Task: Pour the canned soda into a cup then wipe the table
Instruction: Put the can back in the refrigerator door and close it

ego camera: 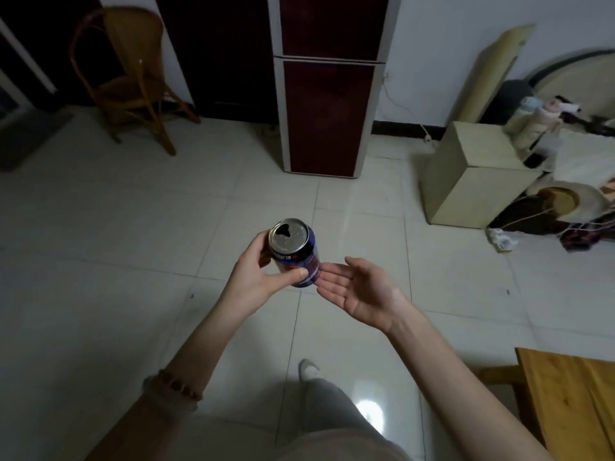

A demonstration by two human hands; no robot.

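Centrally, a little above the middle of the frame, the soda can [294, 252] was held in the air over the pale tiled floor [133, 227], resting on no surface; its body was dark blue with an orange patch low on the side and a band of white lettering just under the rim; its silver lid faced the camera, the can tipped so that the top leaned toward the viewer; the mouth in the lid was open, a dark drop-shaped hole near the far edge; whether a pull tab remained could not be told; the left hand [256, 271] gripped the can from the left, fingers curled round its far side and the thumb laid across the lower front of the label; the right hand [359, 291] lay palm up just to the right of the can, fingers straight and loosely spread, their tips at or very near the can's lower side; a beaded bracelet [181, 384] circled the left wrist at lower left; a corner of a wooden table [572, 394] showed at the lower right edge; a cane chair [129, 78] stood at upper left and a dark red cabinet [329, 94] at top centre
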